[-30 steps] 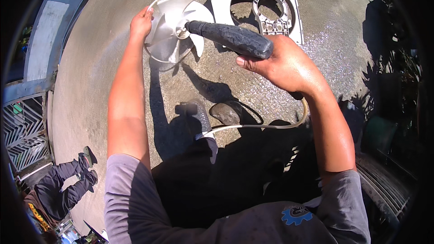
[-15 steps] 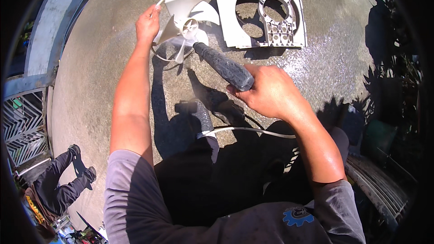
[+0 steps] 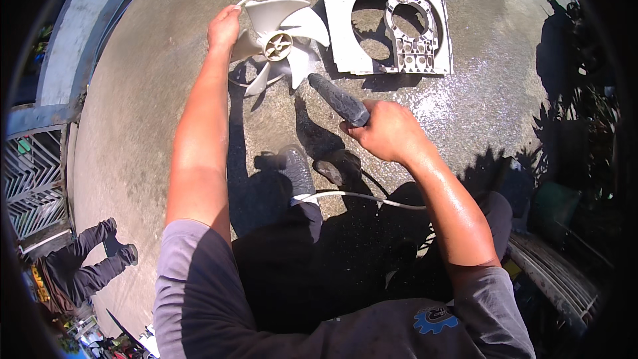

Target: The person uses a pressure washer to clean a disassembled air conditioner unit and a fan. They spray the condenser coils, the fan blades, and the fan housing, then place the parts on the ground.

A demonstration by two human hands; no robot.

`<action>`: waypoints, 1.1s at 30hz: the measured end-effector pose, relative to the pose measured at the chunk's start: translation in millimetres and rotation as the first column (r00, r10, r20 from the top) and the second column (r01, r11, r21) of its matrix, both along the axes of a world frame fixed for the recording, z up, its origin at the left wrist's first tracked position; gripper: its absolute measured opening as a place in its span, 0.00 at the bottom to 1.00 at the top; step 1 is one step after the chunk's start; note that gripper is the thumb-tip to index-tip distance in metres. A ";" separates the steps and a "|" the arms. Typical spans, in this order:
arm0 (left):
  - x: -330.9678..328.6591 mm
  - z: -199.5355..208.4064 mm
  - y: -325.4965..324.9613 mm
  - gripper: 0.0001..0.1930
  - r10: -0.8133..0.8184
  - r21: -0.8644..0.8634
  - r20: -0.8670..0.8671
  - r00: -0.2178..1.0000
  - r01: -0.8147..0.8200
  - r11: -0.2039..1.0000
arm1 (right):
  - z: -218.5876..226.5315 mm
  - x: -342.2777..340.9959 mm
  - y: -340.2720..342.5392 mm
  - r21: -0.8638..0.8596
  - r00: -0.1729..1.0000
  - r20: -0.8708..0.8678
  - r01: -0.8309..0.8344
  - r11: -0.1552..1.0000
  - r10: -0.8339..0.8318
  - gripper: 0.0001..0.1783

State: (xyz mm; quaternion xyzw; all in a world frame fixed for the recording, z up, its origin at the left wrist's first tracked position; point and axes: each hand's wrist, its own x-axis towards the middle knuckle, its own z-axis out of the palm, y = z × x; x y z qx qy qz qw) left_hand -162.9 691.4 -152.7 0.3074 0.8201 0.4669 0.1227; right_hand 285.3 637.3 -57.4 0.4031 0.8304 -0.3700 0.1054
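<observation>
A white plastic fan blade [image 3: 278, 16] with a thin outer ring is held up above the concrete at the upper middle. My left hand [image 3: 224, 30] grips that ring at its left side, fingers closed. Closed around the near end of a dark, wet spray gun [image 3: 337, 101] is my right hand [image 3: 393, 130]. The gun's tip points up and left at the lower blades, apart from them, with a faint mist around there. To the right of the fan lies a white plastic fan housing [image 3: 342, 26] with a round opening and a motor bracket.
A pale hose [image 3: 392, 205] runs past my shoe [image 3: 296, 171]. Wet concrete [image 3: 485, 86] shines on the right. Another person's dark-trousered legs [image 3: 100, 266] show at lower left, near a metal gate [image 3: 36, 186]. Slatted finned panels [image 3: 551, 279] lie at lower right.
The spray gun has drawn back a little to the right and down from the hub toward the lower right blades. The fan blade has turned somewhat; my left hand still holds its ring.
</observation>
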 end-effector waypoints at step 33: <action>16.9 5.3 17.1 0.17 -0.115 -0.211 0.188 0.975 0.155 0.965 | 204.6 118.9 36.5 0.014 0.983 -0.158 0.094 0.995 -0.091 0.23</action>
